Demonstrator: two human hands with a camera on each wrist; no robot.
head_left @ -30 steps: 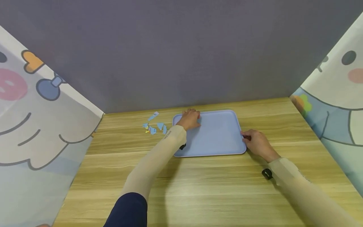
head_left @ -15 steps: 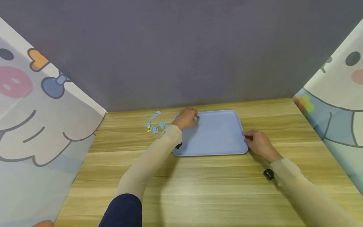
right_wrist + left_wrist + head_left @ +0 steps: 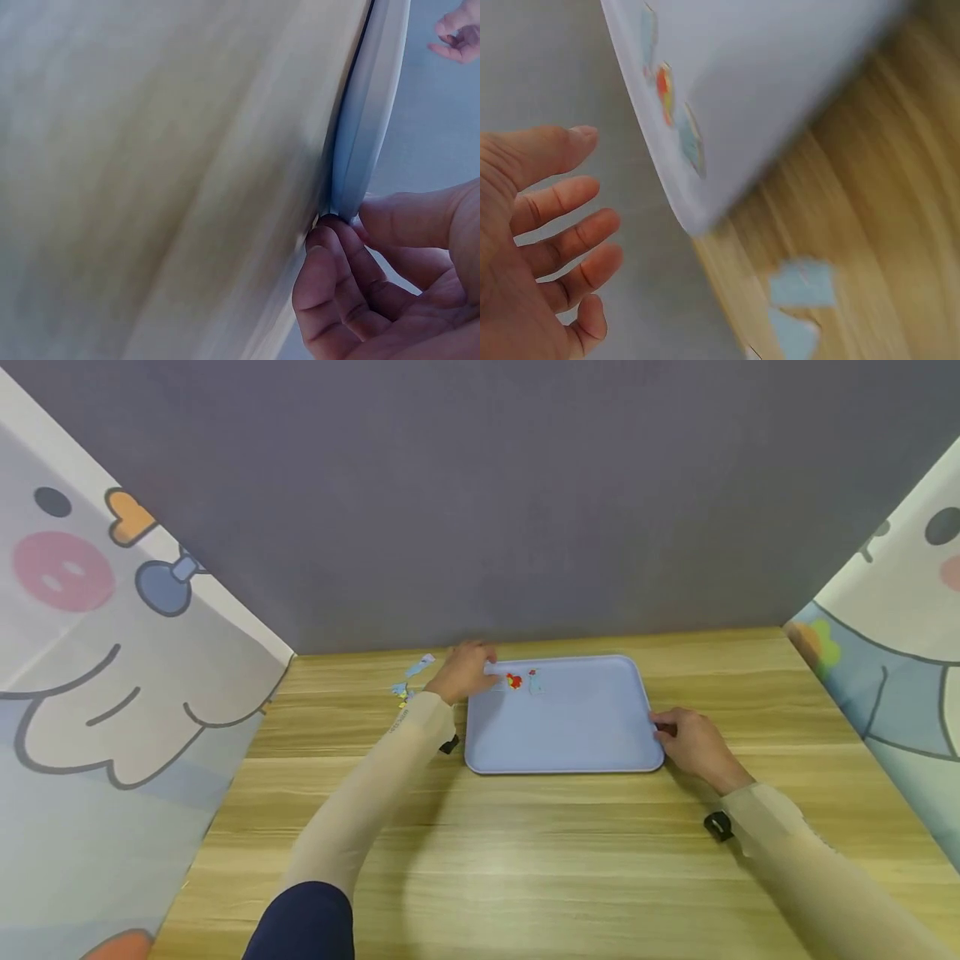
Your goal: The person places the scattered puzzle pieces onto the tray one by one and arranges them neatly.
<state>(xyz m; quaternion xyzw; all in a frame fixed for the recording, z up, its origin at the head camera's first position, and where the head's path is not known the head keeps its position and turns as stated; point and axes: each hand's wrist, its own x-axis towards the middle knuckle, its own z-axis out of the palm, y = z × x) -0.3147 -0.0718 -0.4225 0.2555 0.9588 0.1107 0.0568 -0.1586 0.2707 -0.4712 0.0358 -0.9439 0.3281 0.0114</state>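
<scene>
A person works with both hands at a wood-grain table (image 3: 525, 860), a shallow light-blue tray (image 3: 570, 735) lying flat toward its far side. The left hand (image 3: 463, 672) reaches to the tray's far left corner, hiding that corner from the head camera; in the left wrist view its fingers are apart and gently bent, with nothing in them. The right hand (image 3: 693, 745) pinches the tray's right edge between thumb and fingers.

Three small pieces lie in a row on the tray, close to its far edge — a red-and-yellow piece (image 3: 513, 682) in the middle, a pale-blue piece with a red spot (image 3: 535, 682) to its right, and another pale-blue piece (image 3: 691, 141) on the left, near the left thumb. More blue scraps (image 3: 420, 665), some with yellow, are scattered on the table left of the tray, partly covered from above by the left forearm.

Pale sleeves cover both forearms, and a dark-blue sleeve (image 3: 303, 922) shows higher on the left arm. A grey wall (image 3: 487, 510) rises behind, flanked by cartoon-printed panels (image 3: 67, 693).
</scene>
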